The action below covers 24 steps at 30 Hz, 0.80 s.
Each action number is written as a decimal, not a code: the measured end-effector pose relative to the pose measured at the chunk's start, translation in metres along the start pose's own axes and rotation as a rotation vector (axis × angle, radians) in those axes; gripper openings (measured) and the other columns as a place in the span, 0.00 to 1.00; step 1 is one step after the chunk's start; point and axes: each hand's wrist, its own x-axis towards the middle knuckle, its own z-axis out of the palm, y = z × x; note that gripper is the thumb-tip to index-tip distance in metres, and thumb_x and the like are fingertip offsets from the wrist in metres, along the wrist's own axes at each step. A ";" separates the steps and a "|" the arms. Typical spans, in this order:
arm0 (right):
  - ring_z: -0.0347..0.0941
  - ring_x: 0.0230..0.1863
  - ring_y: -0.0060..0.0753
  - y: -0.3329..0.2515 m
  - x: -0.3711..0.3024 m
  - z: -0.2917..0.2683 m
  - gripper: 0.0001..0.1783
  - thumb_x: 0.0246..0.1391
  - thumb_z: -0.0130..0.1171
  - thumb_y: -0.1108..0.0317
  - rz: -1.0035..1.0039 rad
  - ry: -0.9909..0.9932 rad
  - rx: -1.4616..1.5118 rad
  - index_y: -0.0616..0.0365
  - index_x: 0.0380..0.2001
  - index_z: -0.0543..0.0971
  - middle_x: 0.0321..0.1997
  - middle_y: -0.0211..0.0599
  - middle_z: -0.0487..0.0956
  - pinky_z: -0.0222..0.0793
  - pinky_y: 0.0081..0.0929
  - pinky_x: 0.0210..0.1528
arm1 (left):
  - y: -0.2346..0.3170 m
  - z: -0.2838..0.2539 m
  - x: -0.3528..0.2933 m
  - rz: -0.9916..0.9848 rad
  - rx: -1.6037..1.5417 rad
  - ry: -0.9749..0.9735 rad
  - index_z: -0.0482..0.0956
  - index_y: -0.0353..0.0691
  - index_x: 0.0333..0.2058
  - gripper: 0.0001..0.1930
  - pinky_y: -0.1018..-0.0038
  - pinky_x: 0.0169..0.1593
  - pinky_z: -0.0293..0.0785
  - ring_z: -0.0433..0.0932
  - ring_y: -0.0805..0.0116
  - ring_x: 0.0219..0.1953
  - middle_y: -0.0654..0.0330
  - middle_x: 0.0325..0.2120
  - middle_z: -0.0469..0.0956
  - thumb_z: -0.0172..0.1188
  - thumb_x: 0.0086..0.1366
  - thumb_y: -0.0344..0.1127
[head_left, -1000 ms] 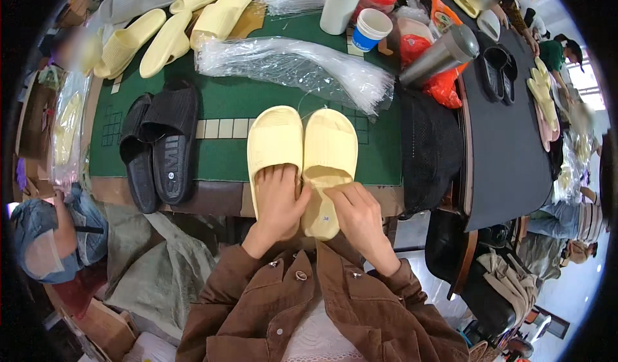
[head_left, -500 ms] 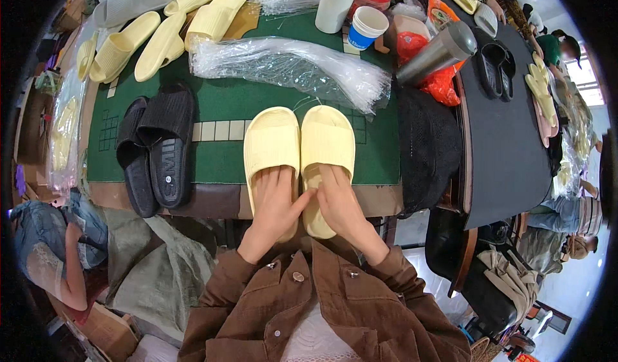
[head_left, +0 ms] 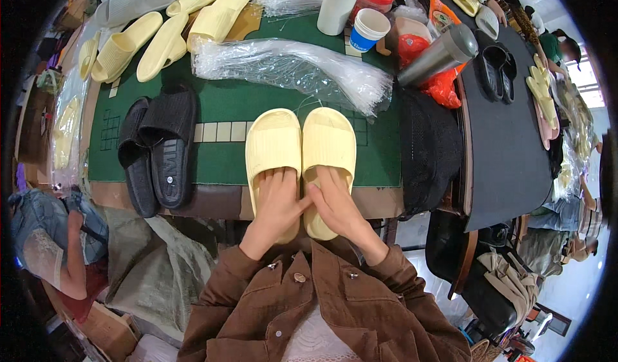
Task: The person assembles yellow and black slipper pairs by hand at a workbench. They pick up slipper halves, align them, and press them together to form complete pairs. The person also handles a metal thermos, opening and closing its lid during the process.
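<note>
Two pale yellow slide slippers lie side by side at the table's front edge, toes pointing away from me and heels overhanging it. Inside the left slipper (head_left: 274, 144) are the fingers of my left hand (head_left: 278, 204), stretched out flat under the strap. My right hand (head_left: 335, 201) reaches likewise into the right slipper (head_left: 329, 144). Both hands are open, with the fingertips hidden by the straps. Between the slippers my thumbs come together. To the left rests a pair of black slide slippers (head_left: 168, 159), partly overlapping.
Beyond the slippers lies a bundle of clear plastic strands (head_left: 290, 69). More yellow slippers (head_left: 125, 46) stand at the far left. A paper cup (head_left: 369, 30), a white tumbler (head_left: 339, 4) and a steel flask (head_left: 444, 53) are at the far right, near a black mesh bag (head_left: 430, 146).
Almost nothing differs; the view has shifted very slightly, and both hands stay inside the yellow slippers.
</note>
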 end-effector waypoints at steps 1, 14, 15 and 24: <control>0.66 0.51 0.64 0.001 0.000 0.002 0.20 0.63 0.50 0.67 -0.028 -0.008 -0.059 0.69 0.54 0.66 0.50 0.60 0.69 0.62 0.49 0.55 | -0.002 0.003 0.000 0.001 0.032 0.027 0.72 0.27 0.44 0.23 0.51 0.54 0.63 0.67 0.37 0.50 0.38 0.45 0.71 0.66 0.57 0.38; 0.64 0.56 0.67 -0.001 0.000 -0.001 0.27 0.65 0.50 0.62 0.038 -0.019 0.080 0.68 0.61 0.62 0.55 0.61 0.68 0.60 0.51 0.58 | -0.006 0.005 0.014 -0.067 -0.059 -0.025 0.76 0.25 0.35 0.20 0.51 0.44 0.69 0.75 0.37 0.37 0.37 0.33 0.77 0.64 0.58 0.42; 0.64 0.56 0.67 -0.003 0.000 -0.003 0.27 0.66 0.50 0.62 0.066 -0.036 0.091 0.68 0.61 0.62 0.56 0.62 0.68 0.60 0.51 0.59 | -0.006 0.003 0.012 -0.035 -0.060 -0.006 0.76 0.25 0.35 0.20 0.51 0.45 0.69 0.75 0.36 0.38 0.37 0.33 0.77 0.64 0.58 0.43; 0.62 0.60 0.67 -0.005 0.002 -0.007 0.29 0.68 0.47 0.60 0.112 -0.108 0.115 0.69 0.64 0.59 0.59 0.63 0.66 0.59 0.49 0.61 | -0.007 0.005 0.007 0.006 0.090 0.045 0.77 0.26 0.39 0.22 0.53 0.46 0.71 0.77 0.39 0.41 0.38 0.36 0.78 0.65 0.61 0.44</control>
